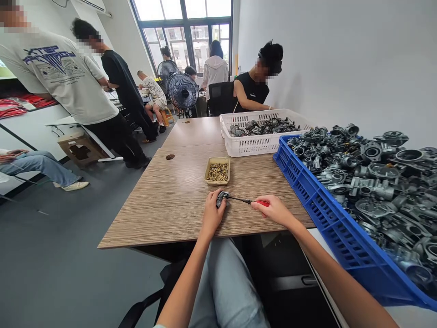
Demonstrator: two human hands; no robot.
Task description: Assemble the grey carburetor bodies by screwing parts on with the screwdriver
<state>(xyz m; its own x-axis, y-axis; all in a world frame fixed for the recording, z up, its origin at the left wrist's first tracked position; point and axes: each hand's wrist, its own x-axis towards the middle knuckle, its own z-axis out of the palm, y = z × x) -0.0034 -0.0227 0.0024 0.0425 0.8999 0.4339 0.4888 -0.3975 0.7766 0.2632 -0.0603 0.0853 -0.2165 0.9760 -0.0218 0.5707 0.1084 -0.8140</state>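
Observation:
My left hand (213, 214) is closed around a small grey metal carburetor body (221, 198) near the front of the table. In my right hand (276, 210) is a screwdriver (262, 203) with a red handle. Its dark shaft points left, and the tip meets the right side of the carburetor; whether it sits on a screw is too small to make out. Just beyond my left hand stands a small beige tray (206, 176) filled with little brass-coloured parts.
A blue crate (316, 223) heaped with grey carburetor bodies (378, 173) borders my right arm. Behind it, a white basket (252, 146) holds more metal parts. A person (254, 89) sits across the table (153, 205); others stand at the left. A fan (183, 91) is beyond.

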